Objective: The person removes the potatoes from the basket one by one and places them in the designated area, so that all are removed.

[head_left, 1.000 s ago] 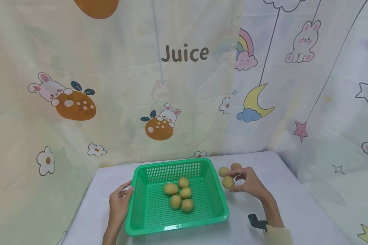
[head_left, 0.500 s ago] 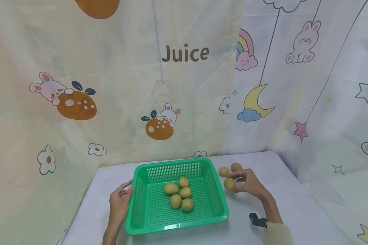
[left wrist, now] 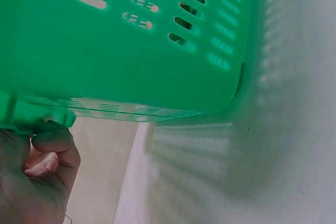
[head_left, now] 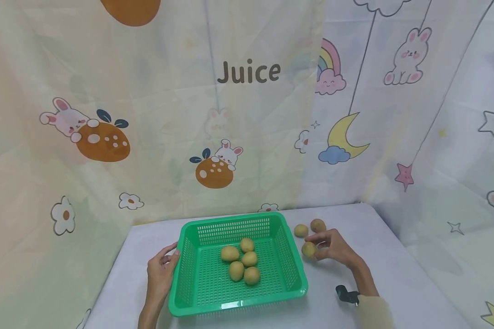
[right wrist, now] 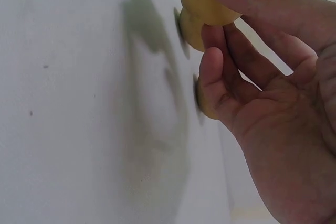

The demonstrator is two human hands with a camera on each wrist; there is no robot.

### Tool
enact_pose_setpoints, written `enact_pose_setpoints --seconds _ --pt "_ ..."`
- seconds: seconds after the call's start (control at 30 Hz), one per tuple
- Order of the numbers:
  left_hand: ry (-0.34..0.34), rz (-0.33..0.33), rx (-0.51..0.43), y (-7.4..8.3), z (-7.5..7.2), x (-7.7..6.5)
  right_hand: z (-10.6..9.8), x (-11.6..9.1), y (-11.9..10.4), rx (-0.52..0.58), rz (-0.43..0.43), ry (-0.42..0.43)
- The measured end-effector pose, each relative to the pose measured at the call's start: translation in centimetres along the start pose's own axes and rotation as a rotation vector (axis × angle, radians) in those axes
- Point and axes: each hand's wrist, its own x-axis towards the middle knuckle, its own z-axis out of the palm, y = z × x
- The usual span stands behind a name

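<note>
My left hand grips the left rim of a green plastic basket, its thumb on top. In the left wrist view the fingers curl under the basket's rim. Several potatoes lie together on the basket's slotted floor. Just outside the right wall, my right hand pinches a potato between thumb and fingers. That potato hangs above the table in the right wrist view, partly cut off at the top. Two more potatoes, one paler and one browner, sit on the table behind it.
A white cloth covers the table. Patterned curtains with cartoon rabbits hang behind it and at the sides. A black wrist strap with a camera mount is worn on the right wrist.
The right hand has drifted slightly right and nearer to me with its potato, lower in the view. The left hand and the basket have stayed in place.
</note>
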Motion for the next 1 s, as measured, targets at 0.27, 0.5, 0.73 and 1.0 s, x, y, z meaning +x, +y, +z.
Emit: enact_pose_setpoints --seconds 0.27,0.5,0.73,1.0 --pt "0.003 -0.006 0.009 0.1 0.1 -0.1 -0.5 0.3 0.7 0.013 0.025 -0.012" --pt "0.004 0.001 -0.001 0.0 0.0 -0.1 -0.5 0.3 0.8 0.034 0.03 -0.018" --pt "0.005 -0.001 -0.004 -0.1 0.0 0.0 -0.5 0.4 1.1 0.031 0.018 -0.036" --pt "-0.001 -0.012 -0.014 -0.1 -0.1 0.0 -0.3 0.6 1.3 0.007 0.048 -0.04"
